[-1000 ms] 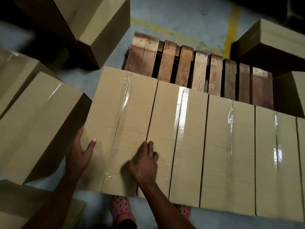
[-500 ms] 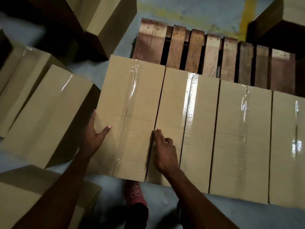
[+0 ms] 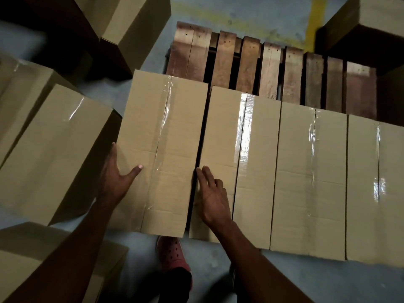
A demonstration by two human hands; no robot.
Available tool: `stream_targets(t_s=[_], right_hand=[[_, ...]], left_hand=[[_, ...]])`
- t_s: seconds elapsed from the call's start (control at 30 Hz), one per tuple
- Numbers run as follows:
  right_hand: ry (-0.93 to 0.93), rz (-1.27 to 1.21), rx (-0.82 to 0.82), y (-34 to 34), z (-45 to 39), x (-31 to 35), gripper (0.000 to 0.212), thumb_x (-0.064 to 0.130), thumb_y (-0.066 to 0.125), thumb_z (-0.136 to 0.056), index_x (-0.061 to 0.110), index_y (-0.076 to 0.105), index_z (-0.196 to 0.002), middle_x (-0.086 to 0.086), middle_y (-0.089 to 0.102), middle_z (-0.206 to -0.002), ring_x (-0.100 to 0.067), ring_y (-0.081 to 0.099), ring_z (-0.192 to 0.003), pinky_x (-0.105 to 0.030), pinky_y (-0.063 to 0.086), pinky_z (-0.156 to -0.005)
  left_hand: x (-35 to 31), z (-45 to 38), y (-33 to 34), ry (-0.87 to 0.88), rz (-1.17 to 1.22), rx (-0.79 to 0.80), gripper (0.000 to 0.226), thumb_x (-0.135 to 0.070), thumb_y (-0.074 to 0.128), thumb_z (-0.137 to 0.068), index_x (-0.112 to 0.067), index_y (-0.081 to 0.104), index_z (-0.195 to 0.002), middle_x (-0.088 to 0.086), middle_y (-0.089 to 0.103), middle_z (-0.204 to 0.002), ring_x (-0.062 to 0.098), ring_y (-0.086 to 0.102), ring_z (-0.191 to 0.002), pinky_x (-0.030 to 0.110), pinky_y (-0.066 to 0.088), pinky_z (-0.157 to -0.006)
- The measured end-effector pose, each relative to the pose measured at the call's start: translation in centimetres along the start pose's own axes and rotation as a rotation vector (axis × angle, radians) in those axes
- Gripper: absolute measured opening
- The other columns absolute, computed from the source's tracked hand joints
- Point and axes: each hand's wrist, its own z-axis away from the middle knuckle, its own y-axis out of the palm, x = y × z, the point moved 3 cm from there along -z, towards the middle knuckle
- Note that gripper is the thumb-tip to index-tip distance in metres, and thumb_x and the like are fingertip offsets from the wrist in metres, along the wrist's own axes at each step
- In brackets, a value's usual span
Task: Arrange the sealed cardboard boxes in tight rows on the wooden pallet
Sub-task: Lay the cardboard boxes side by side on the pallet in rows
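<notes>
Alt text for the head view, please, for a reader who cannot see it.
A person's left hand presses the outer side of the leftmost box in a row of taped boxes on a wooden pallet, while the right hand rests on the second box. More boxes stand on the floor around.

Four taped boxes (image 3: 310, 178) stand side by side on the slatted pallet (image 3: 269, 68); a dark gap parts the leftmost box (image 3: 161, 149).
</notes>
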Motion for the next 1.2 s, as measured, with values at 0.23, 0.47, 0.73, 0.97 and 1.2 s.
stream_targets(t_s=[0.23, 0.47, 0.73, 0.97, 1.2], right_hand=[[0.030, -0.015, -0.065, -1.0, 0.3, -1.5, 0.090, 0.008, 0.066, -0.088, 0.027, 0.018, -0.162, -0.004, 0.009, -0.173, -0.035, 0.040, -0.137, -0.052, 0.046, -0.105], [-0.015, -0.050, -0.030, -1.0, -0.1, 0.1, 0.086, 0.018, 0.065, -0.093, 0.021, 0.018, -0.165, -0.005, 0.012, -0.173, -0.034, 0.036, -0.141, -0.050, 0.041, -0.110], [0.097, -0.316, -0.004, -0.6, -3.3, 4.7, 0.094, 0.014, 0.066, -0.093, 0.007, 0.006, -0.166, -0.020, 0.041, -0.158, -0.042, 0.042, -0.135, -0.048, 0.046, -0.106], [0.148, -0.332, 0.011, 0.2, -3.8, 6.2, 0.098, 0.009, 0.062, -0.092, 0.009, -0.004, -0.165, -0.024, 0.029, -0.162, -0.047, 0.038, -0.139, -0.056, 0.046, -0.109], [0.174, -0.455, -0.013, 2.2, -3.8, 7.4, 0.113, 0.021, 0.072, -0.091, 0.019, -0.013, -0.165, -0.022, -0.012, -0.170, -0.048, 0.018, -0.155, -0.053, 0.035, -0.121]], left_hand=[[0.1, -0.7, -0.6, 0.014, -0.033, -0.013, 0.111, -0.051, 0.080, -0.086, -0.037, 0.004, -0.167, 0.006, 0.021, -0.173, 0.036, 0.026, -0.156, 0.062, 0.031, -0.120], [-0.5, -0.6, 0.0, 0.036, -0.028, -0.021, 0.109, -0.044, 0.080, -0.088, -0.031, 0.007, -0.168, 0.006, 0.019, -0.173, 0.035, 0.023, -0.157, 0.059, 0.029, -0.121], [0.8, -1.0, 0.3, -0.022, -0.029, -0.042, 0.109, -0.051, 0.079, -0.087, -0.035, 0.007, -0.167, 0.007, 0.023, -0.172, 0.037, 0.025, -0.156, 0.062, 0.032, -0.120], [1.7, -0.4, 0.3, -0.029, 0.022, -0.067, 0.101, -0.046, 0.079, -0.089, -0.039, 0.015, -0.166, 0.008, 0.037, -0.164, 0.034, 0.038, -0.149, 0.058, 0.040, -0.116], [2.0, -0.4, 0.5, 0.035, -0.039, -0.081, 0.097, -0.047, 0.079, -0.088, -0.037, 0.022, -0.165, 0.006, 0.030, -0.169, 0.033, 0.036, -0.151, 0.056, 0.042, -0.115]])
